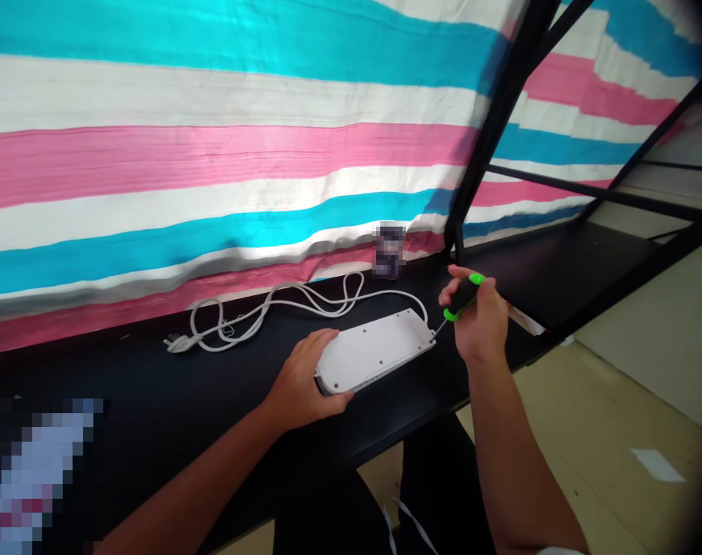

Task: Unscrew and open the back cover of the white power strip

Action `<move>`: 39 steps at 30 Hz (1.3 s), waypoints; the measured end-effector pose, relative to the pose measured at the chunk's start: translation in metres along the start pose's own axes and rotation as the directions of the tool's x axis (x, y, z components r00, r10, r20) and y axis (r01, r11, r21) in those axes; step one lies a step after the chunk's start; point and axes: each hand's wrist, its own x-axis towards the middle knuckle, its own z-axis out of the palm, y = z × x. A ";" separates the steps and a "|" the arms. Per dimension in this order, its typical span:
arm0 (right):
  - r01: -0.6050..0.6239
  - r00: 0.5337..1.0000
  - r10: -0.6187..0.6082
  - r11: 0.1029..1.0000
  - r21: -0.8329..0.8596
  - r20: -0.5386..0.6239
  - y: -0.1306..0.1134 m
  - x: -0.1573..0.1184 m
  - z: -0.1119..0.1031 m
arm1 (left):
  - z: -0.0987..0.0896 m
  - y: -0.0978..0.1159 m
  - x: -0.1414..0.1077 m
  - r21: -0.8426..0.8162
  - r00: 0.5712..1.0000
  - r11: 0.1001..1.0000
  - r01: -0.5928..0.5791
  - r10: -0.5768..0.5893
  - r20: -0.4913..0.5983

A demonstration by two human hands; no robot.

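A white power strip (pixel 379 348) lies on the black table, its face with several screw holes turned up. My left hand (pixel 309 379) is closed around its left end, thumb on the near side and fingers on the far side. In my right hand (pixel 478 317) is a screwdriver (pixel 464 297) with a black and green handle, held tilted. Its thin shaft reaches down to the right end of the strip, near the corner where the cord leaves. The white cord (pixel 296 289) loops behind the strip and ends in a plug (pixel 180 343) at the left.
A striped sheet (pixel 229 154) in blue, white and pink hangs behind the black table (pixel 171 416). Black metal frame bars (pixel 489 139) rise at the right. A small blurred item (pixel 388 250) stands at the back edge, and another blurred item (pixel 38 478) lies at the lower left.
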 end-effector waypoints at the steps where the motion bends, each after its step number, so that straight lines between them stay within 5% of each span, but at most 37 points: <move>1: -0.023 1.000 0.022 0.999 0.039 0.009 0.000 0.001 0.000 | 0.000 0.000 0.000 0.000 1.000 1.000 -0.001 0.001 0.002; 5: 0.037 0.999 -0.035 0.991 0.132 -0.019 0.004 0.006 0.004 | -0.001 0.000 -0.001 0.001 1.000 1.000 0.006 -0.006 0.008; 11: 0.023 0.999 -0.024 0.999 -0.025 -0.038 0.005 0.006 0.010 | 0.000 0.000 -0.002 -0.011 1.000 1.000 0.016 -0.016 0.009; 17: 0.039 0.998 -0.031 0.989 0.141 -0.059 0.003 0.008 0.007 | 0.000 0.000 -0.001 -0.021 1.000 1.000 0.020 -0.020 0.012; 24: 0.086 0.975 -0.092 0.996 -0.036 -0.200 0.002 0.005 0.013 | -0.001 0.000 0.000 -0.018 0.999 0.999 0.027 -0.027 0.019; 29: 0.147 0.982 -0.135 0.985 0.087 -0.134 0.002 0.006 0.014 | -0.001 0.000 0.000 -0.013 0.999 0.999 0.035 -0.035 0.019; 33: 0.183 0.971 -0.187 0.982 -0.040 -0.149 0.005 0.008 0.010 | -0.001 0.000 0.000 -0.009 0.999 0.999 0.047 -0.047 0.018; 39: 0.051 0.993 -0.049 0.999 0.017 -0.112 -0.001 0.011 0.008 | 0.000 0.000 0.001 -0.006 0.999 0.999 0.043 -0.043 0.017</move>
